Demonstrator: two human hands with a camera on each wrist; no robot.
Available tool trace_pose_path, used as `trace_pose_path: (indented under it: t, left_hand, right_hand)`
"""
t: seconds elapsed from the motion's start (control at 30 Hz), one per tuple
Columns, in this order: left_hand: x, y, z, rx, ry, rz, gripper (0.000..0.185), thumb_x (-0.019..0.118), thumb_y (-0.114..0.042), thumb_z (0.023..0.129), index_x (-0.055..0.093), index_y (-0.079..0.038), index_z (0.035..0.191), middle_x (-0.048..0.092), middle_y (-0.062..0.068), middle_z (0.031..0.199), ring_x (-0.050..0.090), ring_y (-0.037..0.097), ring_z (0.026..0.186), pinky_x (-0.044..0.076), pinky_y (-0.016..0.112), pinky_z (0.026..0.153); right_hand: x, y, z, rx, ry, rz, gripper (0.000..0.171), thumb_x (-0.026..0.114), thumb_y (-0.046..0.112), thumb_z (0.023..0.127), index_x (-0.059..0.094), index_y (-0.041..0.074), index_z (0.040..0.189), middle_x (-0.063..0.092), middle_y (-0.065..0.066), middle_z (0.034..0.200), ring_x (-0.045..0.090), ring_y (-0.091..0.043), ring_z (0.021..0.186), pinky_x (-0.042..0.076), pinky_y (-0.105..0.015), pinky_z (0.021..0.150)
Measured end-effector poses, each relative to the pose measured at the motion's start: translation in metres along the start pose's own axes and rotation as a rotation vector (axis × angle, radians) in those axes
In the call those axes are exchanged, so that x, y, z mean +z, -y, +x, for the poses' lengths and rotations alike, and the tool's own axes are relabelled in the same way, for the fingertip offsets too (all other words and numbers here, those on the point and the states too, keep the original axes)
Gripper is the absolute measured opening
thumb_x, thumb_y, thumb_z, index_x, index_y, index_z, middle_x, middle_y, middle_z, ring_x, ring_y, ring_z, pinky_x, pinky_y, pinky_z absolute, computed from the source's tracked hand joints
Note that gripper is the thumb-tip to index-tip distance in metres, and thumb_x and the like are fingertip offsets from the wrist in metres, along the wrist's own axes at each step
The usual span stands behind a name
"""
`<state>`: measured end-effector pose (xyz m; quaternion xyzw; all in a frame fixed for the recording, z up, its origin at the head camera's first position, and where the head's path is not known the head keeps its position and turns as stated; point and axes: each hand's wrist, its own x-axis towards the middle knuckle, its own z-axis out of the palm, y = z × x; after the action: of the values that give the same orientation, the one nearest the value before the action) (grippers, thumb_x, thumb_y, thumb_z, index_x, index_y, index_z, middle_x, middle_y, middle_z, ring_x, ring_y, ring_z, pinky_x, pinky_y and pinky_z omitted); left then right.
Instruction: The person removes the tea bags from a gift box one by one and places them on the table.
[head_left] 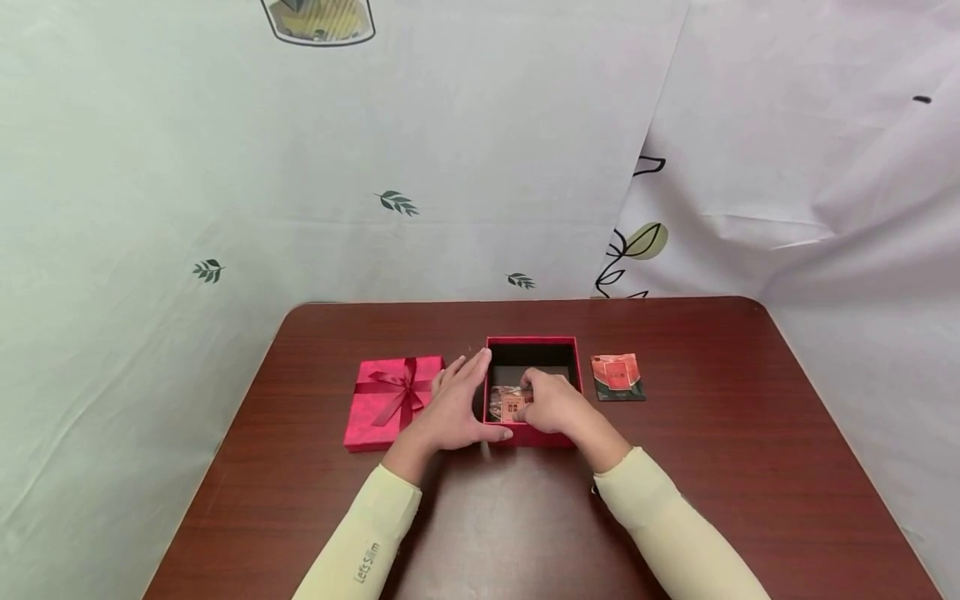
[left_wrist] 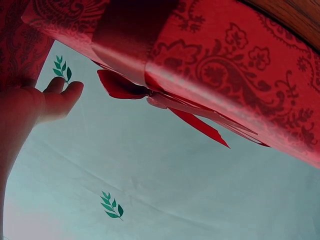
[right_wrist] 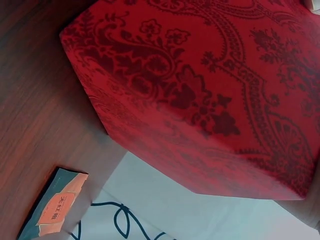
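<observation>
A red patterned box (head_left: pixel 534 340) with a dark inside stands uncovered on the table. My left hand (head_left: pixel 453 412) rests along its left wall, fingers mostly straight, with the thumb across the front left corner. In the left wrist view, fingers (left_wrist: pixel 62 102) of that hand show beside the box wall (left_wrist: pixel 22 45). My right hand (head_left: pixel 553 402) reaches into the box from the front right. Its curled fingers and thumb hold the right part of a small printed packet (head_left: pixel 512 403) low in the front of the box. The right wrist view shows the outer box wall (right_wrist: pixel 200 90), hiding that hand.
Left of the box lies its red lid (head_left: pixel 371 417), tied with a dark red ribbon bow (head_left: pixel 401 387). A second packet (head_left: pixel 618 377), orange and dark green, lies flat to the right. The brown table (head_left: pixel 712 433) meets a white printed cloth (head_left: pixel 480 167) behind.
</observation>
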<state>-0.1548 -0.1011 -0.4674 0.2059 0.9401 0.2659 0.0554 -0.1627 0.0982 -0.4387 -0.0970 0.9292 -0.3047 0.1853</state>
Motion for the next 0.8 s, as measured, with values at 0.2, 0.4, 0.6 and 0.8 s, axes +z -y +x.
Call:
trace_pose_path:
  t: [0.2,0.4,0.6,0.8]
  left_hand:
    - [0.0,-0.0002,-0.0011,0.0,0.0,-0.004,0.124,0.084,-0.057,0.069,0.014,-0.015,0.162,0.018,0.001,0.165,0.015,0.039,0.146,0.009,0.062,0.112]
    - [-0.0003,0.0005,-0.0014,0.004,0.002,-0.016,0.124,0.084,-0.057,0.069,0.014,-0.014,0.162,0.017,0.002,0.165,0.015,0.04,0.146,0.008,0.063,0.112]
    - [-0.0007,0.0006,-0.0013,0.008,-0.002,-0.017,0.124,0.085,-0.057,0.069,0.014,-0.015,0.162,0.017,0.001,0.165,0.015,0.04,0.146,0.008,0.062,0.112]
    - [-0.0009,0.0005,-0.0012,0.01,-0.003,-0.02,0.124,0.085,-0.057,0.069,0.014,-0.015,0.162,0.017,0.0,0.165,0.015,0.04,0.146,0.008,0.062,0.112]
  right_hand:
    - [0.0022,0.0012,-0.001,0.001,-0.051,0.005,0.047,0.086,0.017,0.079,0.062,0.005,0.118,0.061,-0.005,0.088,0.057,-0.022,0.077,0.053,-0.042,0.073]
    - [0.0021,0.0026,-0.0024,-0.006,-0.06,0.014,0.043,0.087,0.015,0.078,0.063,0.006,0.113,0.06,-0.004,0.087,0.056,-0.021,0.075,0.053,-0.039,0.07]
    - [0.0014,0.0019,-0.0001,-0.04,-0.082,0.001,0.046,0.088,0.014,0.076,0.064,0.006,0.115,0.064,-0.006,0.094,0.058,-0.021,0.08,0.053,-0.042,0.076]
    - [0.0022,0.0029,0.0037,-0.061,-0.07,0.029,0.048,0.085,0.004,0.075,0.065,0.007,0.119,0.065,-0.008,0.102,0.056,-0.024,0.089,0.054,-0.043,0.08]
